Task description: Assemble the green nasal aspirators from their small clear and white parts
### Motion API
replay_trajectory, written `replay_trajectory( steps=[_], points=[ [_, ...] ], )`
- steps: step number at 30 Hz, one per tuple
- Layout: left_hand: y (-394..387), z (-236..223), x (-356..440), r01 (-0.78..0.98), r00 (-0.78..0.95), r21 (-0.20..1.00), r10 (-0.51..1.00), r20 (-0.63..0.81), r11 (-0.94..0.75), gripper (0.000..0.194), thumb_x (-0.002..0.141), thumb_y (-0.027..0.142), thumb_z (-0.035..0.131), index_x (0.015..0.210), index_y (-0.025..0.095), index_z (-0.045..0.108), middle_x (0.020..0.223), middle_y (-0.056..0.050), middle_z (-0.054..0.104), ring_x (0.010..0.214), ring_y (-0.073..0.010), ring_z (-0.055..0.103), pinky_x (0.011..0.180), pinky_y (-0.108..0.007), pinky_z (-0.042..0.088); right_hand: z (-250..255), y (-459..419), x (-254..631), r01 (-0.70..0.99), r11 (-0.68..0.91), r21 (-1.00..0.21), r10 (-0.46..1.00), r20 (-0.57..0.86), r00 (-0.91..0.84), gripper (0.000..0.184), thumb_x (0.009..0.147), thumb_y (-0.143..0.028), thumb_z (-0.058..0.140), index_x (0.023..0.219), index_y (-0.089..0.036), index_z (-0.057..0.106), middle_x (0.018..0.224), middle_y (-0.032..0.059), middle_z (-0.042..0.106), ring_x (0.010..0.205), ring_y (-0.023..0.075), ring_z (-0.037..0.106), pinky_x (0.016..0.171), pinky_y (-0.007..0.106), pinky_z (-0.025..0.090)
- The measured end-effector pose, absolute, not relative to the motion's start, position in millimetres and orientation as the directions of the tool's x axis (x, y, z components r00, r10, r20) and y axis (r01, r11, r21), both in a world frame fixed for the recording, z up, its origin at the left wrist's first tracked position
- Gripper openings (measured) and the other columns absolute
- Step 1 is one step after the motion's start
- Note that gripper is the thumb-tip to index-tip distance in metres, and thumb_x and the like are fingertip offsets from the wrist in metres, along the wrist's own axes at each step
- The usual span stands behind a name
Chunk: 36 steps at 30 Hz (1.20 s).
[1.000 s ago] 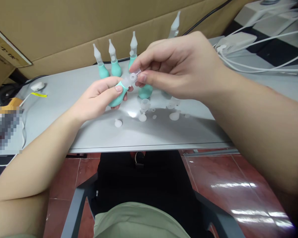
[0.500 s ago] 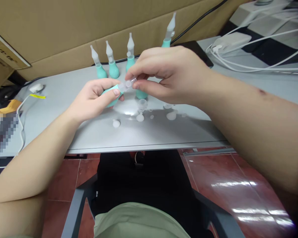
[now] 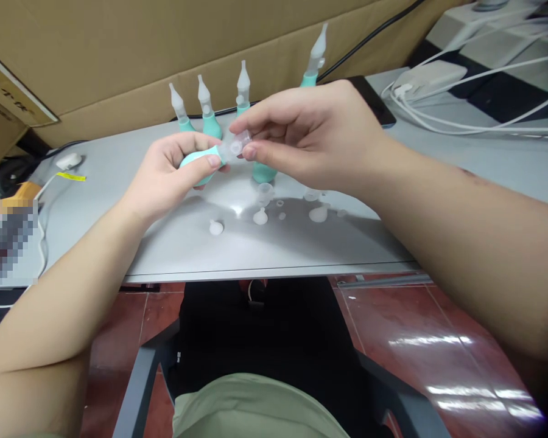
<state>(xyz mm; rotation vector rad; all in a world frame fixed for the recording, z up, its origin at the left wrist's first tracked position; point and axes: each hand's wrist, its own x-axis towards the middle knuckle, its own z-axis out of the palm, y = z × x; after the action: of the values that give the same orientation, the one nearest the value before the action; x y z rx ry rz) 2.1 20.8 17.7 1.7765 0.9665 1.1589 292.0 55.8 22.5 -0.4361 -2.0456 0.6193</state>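
Moved since half a second ago: held teal bulb, raised slightly; right hand, fingers spread wider. Held teal bulb: one, opaque, contents not discernible, tilted above grey tabletop, wrapped by the left hand's fingers. Clear chamber: one, at the bulb's neck, pinched between right thumb and forefinger. Clear cup: one, on tabletop, contents indistinct. Further teal bulbs: five, four topped with white nozzles.

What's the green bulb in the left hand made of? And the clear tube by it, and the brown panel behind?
Teal bulb: maybe rubber or silicone, smooth and evenly coloured. Clear tube: probably plastic, slightly shiny and see-through. Brown panel: looks like cardboard, dull and tan with a straight crease.
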Motion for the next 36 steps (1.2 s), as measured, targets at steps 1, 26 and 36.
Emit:
replay_trajectory(
  steps=[1,26,36],
  points=[
    [21.0,17.6,2.8,0.159,0.278,0.917,0.908,0.314,-0.366,0.017,0.108,0.045,0.108,0.114,0.03,0.103,0.11,-0.003,0.096,0.086,-0.0163,0.079,0.075,-0.029,0.063,22.2,57.1,290.7,0.04,0.809,-0.586,0.52,0.682,-0.515,0.011,0.119,-0.022,0.092,0.127,-0.027,0.097,0.116,-0.0003,0.096,0.106,0.0191,0.09,0.097,0.029,0.072],
    [12.8,20.4,12.0,0.026,0.299,0.956,0.914,0.273,-0.293,0.022,0.098,0.032,0.12,0.1,0.022,0.1,0.086,0.0,0.089,0.072,-0.01,0.085,0.072,-0.017,0.076,27.7,60.9,294.0,0.14,0.807,-0.573,0.534,0.609,-0.587,0.018,0.11,-0.019,0.095,0.117,-0.033,0.104,0.099,0.0017,0.091,0.084,0.0231,0.074,0.079,0.04,0.059],
    [12.3,23.3,13.1,0.048,0.325,0.97,0.922,0.212,-0.24,0.041,0.088,0.053,0.126,0.096,0.022,0.099,0.086,-0.004,0.087,0.071,-0.0129,0.08,0.069,-0.022,0.075,31.1,63.9,294.2,0.037,0.703,-0.71,0.558,0.519,-0.648,0.022,0.103,-0.017,0.093,0.115,-0.031,0.105,0.101,0.0023,0.095,0.086,0.0229,0.078,0.074,0.038,0.062]
  ],
)
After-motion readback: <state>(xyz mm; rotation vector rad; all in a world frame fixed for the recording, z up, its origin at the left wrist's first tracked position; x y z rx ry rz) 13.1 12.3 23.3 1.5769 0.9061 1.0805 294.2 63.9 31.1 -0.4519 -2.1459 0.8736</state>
